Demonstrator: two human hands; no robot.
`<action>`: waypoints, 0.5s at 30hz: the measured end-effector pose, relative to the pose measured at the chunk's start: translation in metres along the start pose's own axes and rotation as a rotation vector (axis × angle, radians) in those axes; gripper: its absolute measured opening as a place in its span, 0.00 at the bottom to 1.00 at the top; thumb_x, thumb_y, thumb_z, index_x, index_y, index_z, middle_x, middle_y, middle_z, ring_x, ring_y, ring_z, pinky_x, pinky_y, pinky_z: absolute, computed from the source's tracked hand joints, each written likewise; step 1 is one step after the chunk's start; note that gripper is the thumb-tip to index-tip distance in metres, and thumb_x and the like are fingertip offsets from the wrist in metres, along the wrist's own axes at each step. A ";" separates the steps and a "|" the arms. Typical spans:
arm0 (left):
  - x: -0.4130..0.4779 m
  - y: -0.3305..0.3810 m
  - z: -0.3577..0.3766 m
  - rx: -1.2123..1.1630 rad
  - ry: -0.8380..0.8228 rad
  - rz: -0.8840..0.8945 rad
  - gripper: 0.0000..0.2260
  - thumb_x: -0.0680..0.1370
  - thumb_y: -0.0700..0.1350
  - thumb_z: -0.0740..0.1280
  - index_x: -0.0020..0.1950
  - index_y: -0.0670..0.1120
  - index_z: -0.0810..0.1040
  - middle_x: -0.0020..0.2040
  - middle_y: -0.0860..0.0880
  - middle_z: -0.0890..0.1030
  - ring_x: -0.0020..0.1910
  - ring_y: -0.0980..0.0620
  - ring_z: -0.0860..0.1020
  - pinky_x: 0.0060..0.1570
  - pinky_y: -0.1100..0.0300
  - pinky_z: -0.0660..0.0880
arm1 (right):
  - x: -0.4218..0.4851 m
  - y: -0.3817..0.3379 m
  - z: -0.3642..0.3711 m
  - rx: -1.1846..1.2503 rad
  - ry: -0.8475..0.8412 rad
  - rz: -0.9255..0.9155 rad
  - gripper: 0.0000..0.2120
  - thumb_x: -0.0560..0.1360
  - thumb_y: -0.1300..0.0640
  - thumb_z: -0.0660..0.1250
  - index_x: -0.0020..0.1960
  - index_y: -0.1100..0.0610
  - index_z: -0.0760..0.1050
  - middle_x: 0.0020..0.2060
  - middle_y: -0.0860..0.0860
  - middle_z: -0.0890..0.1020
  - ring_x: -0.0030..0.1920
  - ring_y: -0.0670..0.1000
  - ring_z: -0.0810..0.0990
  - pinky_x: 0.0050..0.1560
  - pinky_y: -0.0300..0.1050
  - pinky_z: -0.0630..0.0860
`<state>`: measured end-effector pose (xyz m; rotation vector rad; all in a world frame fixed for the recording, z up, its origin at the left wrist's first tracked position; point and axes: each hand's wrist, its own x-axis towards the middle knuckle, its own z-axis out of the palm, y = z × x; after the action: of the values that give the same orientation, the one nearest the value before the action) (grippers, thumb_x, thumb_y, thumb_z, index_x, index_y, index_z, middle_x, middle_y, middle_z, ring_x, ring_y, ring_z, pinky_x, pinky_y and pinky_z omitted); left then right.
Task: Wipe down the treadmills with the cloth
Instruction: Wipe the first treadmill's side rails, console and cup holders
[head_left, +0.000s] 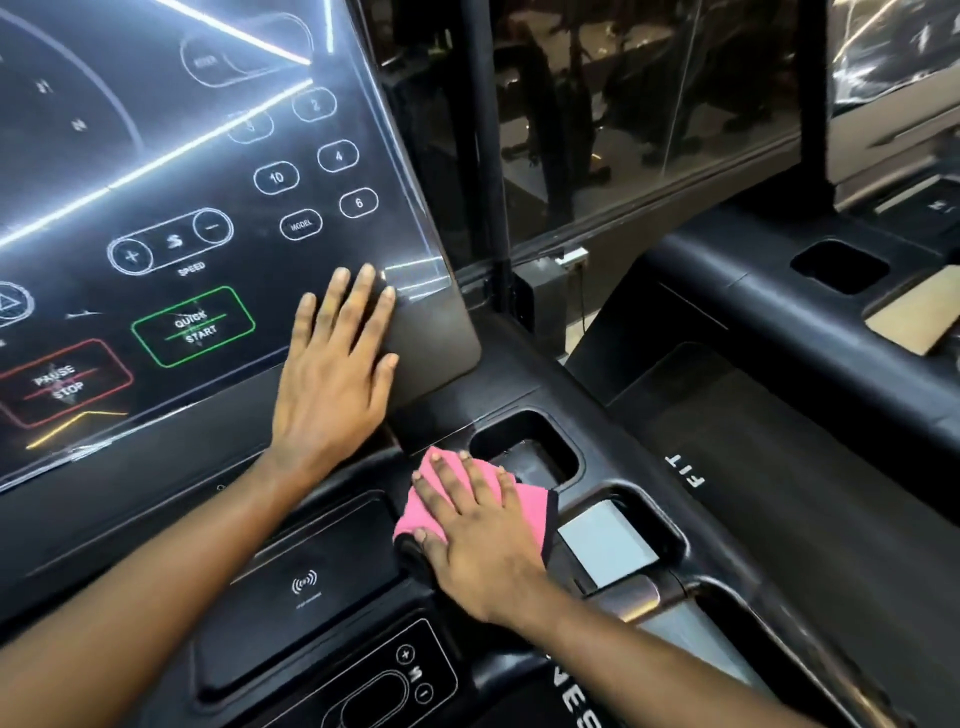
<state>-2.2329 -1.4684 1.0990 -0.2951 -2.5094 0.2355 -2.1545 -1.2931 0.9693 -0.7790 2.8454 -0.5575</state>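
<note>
- The right hand (483, 545) is pressing the cloth (525, 506) onto the console (332, 525), fingers (457, 483) straight and spread, gripping nothing.
- The cloth is lying under those fingers, poking out past the fingertips, just short of a recess (524, 441).
- The left hand (332, 384) is lying flat on the screen (171, 208), fingers straight, probably bracing.
- Judging by this, the console wipe is going on.
- Next, the cloth is likely needing a firm slide ahead of the fingertips into the recess.
- A second treadmill (779, 312) is waiting right of the fingers.
</note>
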 end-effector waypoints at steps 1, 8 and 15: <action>0.000 0.001 0.001 0.010 -0.017 -0.011 0.27 0.83 0.50 0.58 0.81 0.45 0.58 0.83 0.45 0.52 0.82 0.45 0.48 0.79 0.43 0.46 | 0.014 -0.001 0.001 -0.002 0.026 0.022 0.30 0.84 0.38 0.46 0.83 0.45 0.47 0.83 0.45 0.42 0.82 0.54 0.39 0.79 0.63 0.38; 0.001 0.005 0.005 0.045 -0.067 -0.033 0.31 0.83 0.52 0.59 0.83 0.46 0.52 0.83 0.46 0.47 0.82 0.45 0.44 0.79 0.42 0.44 | 0.060 -0.011 0.004 0.033 0.056 0.130 0.30 0.85 0.41 0.45 0.84 0.49 0.44 0.82 0.48 0.40 0.82 0.54 0.36 0.79 0.62 0.39; 0.001 0.007 0.009 0.077 -0.061 -0.038 0.32 0.83 0.52 0.59 0.83 0.46 0.49 0.83 0.46 0.45 0.82 0.45 0.42 0.79 0.41 0.44 | 0.011 -0.005 0.010 -0.018 0.108 0.085 0.29 0.83 0.42 0.48 0.83 0.49 0.54 0.83 0.49 0.49 0.82 0.55 0.46 0.78 0.55 0.37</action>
<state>-2.2377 -1.4628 1.0906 -0.2125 -2.5561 0.3292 -2.1596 -1.3060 0.9611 -0.6455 2.9697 -0.5804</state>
